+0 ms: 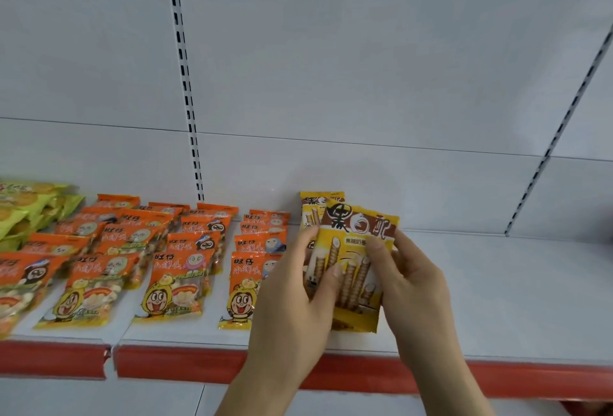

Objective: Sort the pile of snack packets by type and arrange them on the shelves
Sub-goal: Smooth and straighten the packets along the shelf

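While both hands meet at lower centre of the frame, they hold a yellow-and-brown wafer-roll packet [356,266] tilted slightly over the white shelf [497,283]. Left hand [292,312]: thumb lies across the packet's lower left face, fingers [310,238] curl round its left edge from behind. Right hand [411,286]: fingers curl over the packet's right edge, index tip pressing on the front just under the brown title band. So both sets of fingers pinch the same packet, one on each side. Behind it, toward the back panel, a second wafer-roll packet [315,206] of the same print shows its top edge and left strip; cannot tell whether the left hand touches that one too, or whether more lie under it. Left of the hands, orange snack packets [179,269] with cartoon faces lie in overlapping rows running from the shelf's front edge back to the panel, several columns side by side; the nearest column sits just beside the left hand, partly hidden by it. Far left of the frame, a heap of green-yellow packets [30,206], edges cut off by the frame. A red price strip [172,362] runs along the shelf front, with a break in it at lower left. A slotted upright [185,84] rises behind the orange rows; a second slotted upright [560,123] slants at upper right. Shelf to the right of the hands is bare white metal.
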`<state>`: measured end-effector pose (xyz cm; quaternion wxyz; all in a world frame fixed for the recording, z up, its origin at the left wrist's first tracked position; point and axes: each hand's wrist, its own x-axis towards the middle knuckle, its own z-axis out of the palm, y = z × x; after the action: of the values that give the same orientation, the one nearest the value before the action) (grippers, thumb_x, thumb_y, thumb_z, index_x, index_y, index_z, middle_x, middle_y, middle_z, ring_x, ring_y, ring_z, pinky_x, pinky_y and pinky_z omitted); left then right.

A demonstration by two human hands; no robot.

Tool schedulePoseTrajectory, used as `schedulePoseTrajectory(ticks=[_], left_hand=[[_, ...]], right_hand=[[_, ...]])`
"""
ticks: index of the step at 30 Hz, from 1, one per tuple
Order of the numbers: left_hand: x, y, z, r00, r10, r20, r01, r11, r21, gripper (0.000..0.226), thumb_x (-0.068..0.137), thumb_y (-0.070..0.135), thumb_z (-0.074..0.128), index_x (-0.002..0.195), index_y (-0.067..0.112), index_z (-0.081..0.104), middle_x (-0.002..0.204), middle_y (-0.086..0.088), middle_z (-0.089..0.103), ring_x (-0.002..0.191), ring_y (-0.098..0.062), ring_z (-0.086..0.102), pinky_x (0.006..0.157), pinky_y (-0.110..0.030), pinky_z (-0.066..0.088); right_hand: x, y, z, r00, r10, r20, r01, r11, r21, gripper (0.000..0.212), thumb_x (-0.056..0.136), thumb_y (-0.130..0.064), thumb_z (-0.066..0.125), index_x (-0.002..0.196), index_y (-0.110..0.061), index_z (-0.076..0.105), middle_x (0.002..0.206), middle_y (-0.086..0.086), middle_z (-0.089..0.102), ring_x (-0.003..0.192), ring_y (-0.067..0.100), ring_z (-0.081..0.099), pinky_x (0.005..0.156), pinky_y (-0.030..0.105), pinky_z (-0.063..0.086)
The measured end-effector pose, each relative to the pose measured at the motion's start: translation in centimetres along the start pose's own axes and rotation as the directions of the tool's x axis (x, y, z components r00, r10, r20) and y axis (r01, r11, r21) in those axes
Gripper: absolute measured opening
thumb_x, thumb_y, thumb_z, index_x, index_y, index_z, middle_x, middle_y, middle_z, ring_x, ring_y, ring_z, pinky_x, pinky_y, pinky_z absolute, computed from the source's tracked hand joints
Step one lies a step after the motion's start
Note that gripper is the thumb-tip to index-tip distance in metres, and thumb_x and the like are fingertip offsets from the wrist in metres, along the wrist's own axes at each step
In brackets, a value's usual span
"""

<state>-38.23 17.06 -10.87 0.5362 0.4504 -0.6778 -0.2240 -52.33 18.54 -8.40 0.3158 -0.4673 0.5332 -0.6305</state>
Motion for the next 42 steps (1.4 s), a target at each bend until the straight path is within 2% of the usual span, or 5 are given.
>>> schedulePoseTrajectory(ticks=[3,10,15,24,42], left_hand=[[0.1,0.0,0.1,0.999,-0.001,-0.042,0.007,0.989,0.145,0.051,0.098,0.043,0.060,0.146,0.038,0.045,0.114,0.031,0.061,0.104,0.009,0.062,0.081,-0.010,0.053],[1.2,-1.4,-1.4,0.988,0.016,0.155,-0.077,0.916,0.395,0.056,0.099,0.053,0.054,0.148,0.029,0.049,0.136,0.015,0.052,0.122,-0.004,0.052,0.096,-0.015,0.041],[0.1,-0.7,-0.7,0.946,-0.090,0.312,-0.067,0.886,0.458,0.066,0.103,0.056,0.043,0.160,0.030,0.022,0.159,0.013,0.028,0.142,-0.008,0.035,0.109,-0.022,0.034],[0.9,-0.8,-1.0,0.953,-0.136,0.272,-0.004,0.888,0.460,0.058,0.107,0.046,0.043,0.160,0.027,0.030,0.150,0.011,0.049,0.133,-0.009,0.052,0.101,-0.022,0.044],[0.1,2.7,4.9,0.959,0.130,0.253,-0.253,0.797,0.549,0.061,0.097,0.047,0.044,0.144,0.010,0.056,0.147,-0.014,0.057,0.141,-0.037,0.048,0.115,-0.054,0.042]], right_hand=[[0.2,1.2,0.2,0.998,-0.058,0.014,0.059,0.990,-0.130,0.058,0.094,-0.021,0.067,0.137,-0.052,0.042,0.104,-0.020,0.069,0.080,0.001,0.069,0.056,0.020,0.055],[1.6,4.0,0.3,0.988,-0.140,0.065,0.149,0.753,-0.641,0.030,0.095,-0.027,0.061,0.125,-0.026,0.069,0.124,-0.010,0.063,0.109,0.015,0.061,0.092,0.027,0.047],[1.5,4.5,0.6,0.983,-0.063,0.170,0.155,0.778,-0.609,0.039,0.102,-0.032,0.052,0.141,-0.028,0.055,0.120,-0.019,0.054,0.105,0.002,0.052,0.079,0.004,0.034],[1.7,3.6,0.5,0.900,0.122,0.419,0.210,0.720,-0.662,0.052,0.105,-0.041,0.039,0.154,-0.029,0.031,0.154,-0.008,0.037,0.136,0.012,0.041,0.096,0.018,0.033],[-2.5,1.1,-8.7,0.996,-0.079,0.041,0.064,0.312,-0.948,0.078,0.095,-0.068,0.013,0.160,-0.025,0.009,0.168,0.007,0.002,0.155,0.026,-0.003,0.124,0.042,0.013]])
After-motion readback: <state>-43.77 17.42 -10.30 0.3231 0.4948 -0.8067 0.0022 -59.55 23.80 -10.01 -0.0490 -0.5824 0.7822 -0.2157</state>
